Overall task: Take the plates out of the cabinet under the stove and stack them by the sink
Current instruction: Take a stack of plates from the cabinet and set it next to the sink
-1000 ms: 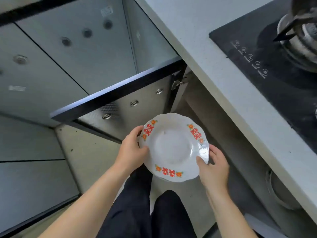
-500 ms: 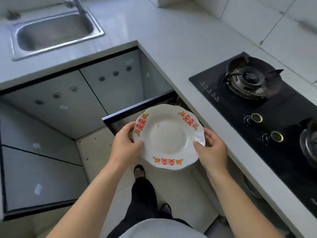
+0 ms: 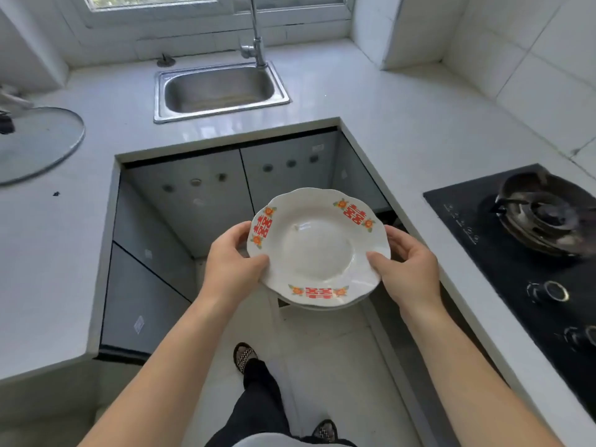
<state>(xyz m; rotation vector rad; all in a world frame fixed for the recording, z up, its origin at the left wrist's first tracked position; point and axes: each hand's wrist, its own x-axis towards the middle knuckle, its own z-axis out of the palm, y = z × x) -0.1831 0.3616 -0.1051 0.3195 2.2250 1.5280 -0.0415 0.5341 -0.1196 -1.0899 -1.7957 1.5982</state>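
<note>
Now that the person has stood up, the white scalloped ceramic plates (image 3: 317,250) are held mid-air, left grip (image 3: 232,269) clasping the 9 o'clock rim, right grip (image 3: 409,269) the 3 o'clock; steel sink (image 3: 222,115) lies at 11 o'clock, placement pending.
</note>
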